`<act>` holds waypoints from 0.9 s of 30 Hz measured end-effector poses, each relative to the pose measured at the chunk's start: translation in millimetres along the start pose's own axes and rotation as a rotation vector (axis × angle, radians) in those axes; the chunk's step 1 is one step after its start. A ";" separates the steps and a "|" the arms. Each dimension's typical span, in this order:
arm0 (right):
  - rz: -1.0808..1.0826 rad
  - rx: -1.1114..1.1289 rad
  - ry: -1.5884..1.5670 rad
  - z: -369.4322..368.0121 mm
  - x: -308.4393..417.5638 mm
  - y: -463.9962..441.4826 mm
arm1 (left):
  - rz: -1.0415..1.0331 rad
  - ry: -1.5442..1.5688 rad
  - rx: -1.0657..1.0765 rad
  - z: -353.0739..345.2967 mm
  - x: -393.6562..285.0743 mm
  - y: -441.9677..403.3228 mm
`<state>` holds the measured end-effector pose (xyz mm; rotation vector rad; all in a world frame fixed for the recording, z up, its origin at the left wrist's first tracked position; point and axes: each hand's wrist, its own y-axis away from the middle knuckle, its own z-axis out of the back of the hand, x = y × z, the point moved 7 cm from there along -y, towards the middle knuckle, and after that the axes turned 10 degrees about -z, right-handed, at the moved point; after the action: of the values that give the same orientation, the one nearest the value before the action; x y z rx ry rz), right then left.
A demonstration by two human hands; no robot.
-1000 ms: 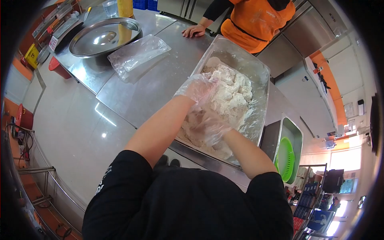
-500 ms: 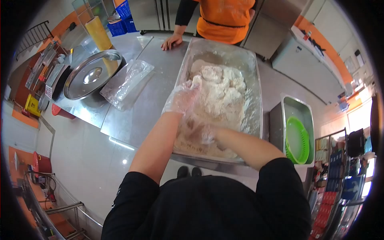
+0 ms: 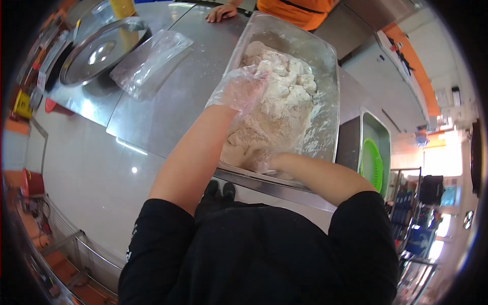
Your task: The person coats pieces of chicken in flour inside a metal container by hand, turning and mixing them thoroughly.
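A deep steel pan (image 3: 333, 117) holds loose flour and a heap of lumpy, flour-coated pieces (image 3: 290, 84), whose kind I cannot make out. My left hand (image 3: 245, 89), in a clear plastic glove, lies against the left side of the heap with its fingers stretched out over it. Near the pan's front wall, my right hand (image 3: 260, 158), also gloved, is sunk into the loose flour. Flour hides its fingers, so whether they hold anything does not show.
Left of the pan, a clear plastic bag (image 3: 151, 63) lies on the steel table (image 3: 147, 122) beside a round steel lid (image 3: 101, 53). Across the table rests a co-worker's hand (image 3: 222, 12). At right, a green basket (image 3: 372, 165) sits in a steel container (image 3: 385, 137).
The view has tipped, so the pan appears higher. My right hand has moved closer to the pan's front wall and lower into the flour. My left hand stays by the heap.
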<state>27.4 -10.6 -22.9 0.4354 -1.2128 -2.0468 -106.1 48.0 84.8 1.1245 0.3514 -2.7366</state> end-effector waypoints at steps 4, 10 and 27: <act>0.451 -0.194 0.227 9.1 46.2 -27.8 | -0.286 -0.345 -0.185 -14.7 8.2 -2.3; 0.682 -0.485 0.092 9.0 53.5 -57.6 | -0.318 -0.412 -0.061 -13.4 -1.1 0.2; 0.410 -0.468 -0.085 6.1 -4.6 -33.5 | -0.258 -0.235 -0.132 0.2 -2.2 5.5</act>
<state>13.4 7.0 -49.0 -0.1176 -0.7516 -1.9138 -103.4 42.8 85.7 0.7606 0.6732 -2.9716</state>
